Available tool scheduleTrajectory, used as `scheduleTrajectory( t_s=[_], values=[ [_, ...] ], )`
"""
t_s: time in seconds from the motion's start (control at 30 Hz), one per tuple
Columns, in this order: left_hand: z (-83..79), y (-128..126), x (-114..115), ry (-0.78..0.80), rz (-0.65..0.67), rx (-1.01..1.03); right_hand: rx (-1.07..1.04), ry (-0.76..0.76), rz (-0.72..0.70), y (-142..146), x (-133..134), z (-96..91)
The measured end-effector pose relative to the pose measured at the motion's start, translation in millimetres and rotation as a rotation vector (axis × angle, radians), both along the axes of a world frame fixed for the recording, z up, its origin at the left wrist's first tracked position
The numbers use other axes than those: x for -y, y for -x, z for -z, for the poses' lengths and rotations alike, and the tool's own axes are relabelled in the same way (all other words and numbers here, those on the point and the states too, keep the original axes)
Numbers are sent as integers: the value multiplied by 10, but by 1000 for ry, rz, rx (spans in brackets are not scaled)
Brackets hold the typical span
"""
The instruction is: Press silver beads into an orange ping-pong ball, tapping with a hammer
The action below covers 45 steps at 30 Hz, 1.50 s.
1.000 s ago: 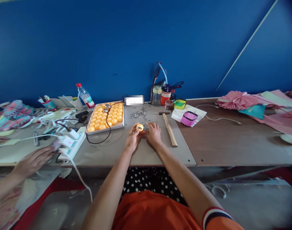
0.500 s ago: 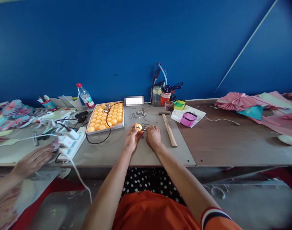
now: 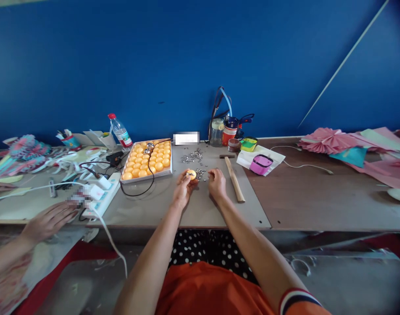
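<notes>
My left hand (image 3: pixel 182 188) is closed around an orange ping-pong-like ball (image 3: pixel 191 174) that has small dark and shiny bits on its face. To the right, my right hand (image 3: pixel 217 183) hovers just over the table with thumb and fingertips pinched together; whatever is between them is too small to make out. Small shiny metal pieces (image 3: pixel 200 175) lie in a pile between the two hands. Farther back is a second scatter of the same metal pieces (image 3: pixel 193 155). A box (image 3: pixel 147 178) full of similar orange balls (image 3: pixel 141 160) stands left of my hands.
A wooden-handled hammer (image 3: pixel 234 180) lies right of my right hand. Behind it are a glass jar (image 3: pixel 217 133), a red cup (image 3: pixel 229 136) and a purple band (image 3: pixel 262 164) on white paper. At left are a power strip (image 3: pixel 104 197), a bottle (image 3: pixel 121 133) and another person's hand (image 3: pixel 52 218).
My right hand has moved right, away from the metal pile, and its fingers now show pinched. The left hand still holds the ball. The whole view has shifted slightly.
</notes>
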<state>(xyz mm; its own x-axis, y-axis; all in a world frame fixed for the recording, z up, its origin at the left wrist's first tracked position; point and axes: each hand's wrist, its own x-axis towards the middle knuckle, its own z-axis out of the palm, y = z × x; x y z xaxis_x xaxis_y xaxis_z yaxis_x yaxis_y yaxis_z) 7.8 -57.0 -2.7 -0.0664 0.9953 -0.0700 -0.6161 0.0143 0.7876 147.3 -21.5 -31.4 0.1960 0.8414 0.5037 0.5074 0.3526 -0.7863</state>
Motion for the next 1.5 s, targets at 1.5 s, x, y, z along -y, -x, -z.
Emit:
scheduleTrajectory(
  t_s=[1.5],
  values=[
    [-62,13,27,-28,68,41,-1123,479,-750,22,109,-299]
  ],
)
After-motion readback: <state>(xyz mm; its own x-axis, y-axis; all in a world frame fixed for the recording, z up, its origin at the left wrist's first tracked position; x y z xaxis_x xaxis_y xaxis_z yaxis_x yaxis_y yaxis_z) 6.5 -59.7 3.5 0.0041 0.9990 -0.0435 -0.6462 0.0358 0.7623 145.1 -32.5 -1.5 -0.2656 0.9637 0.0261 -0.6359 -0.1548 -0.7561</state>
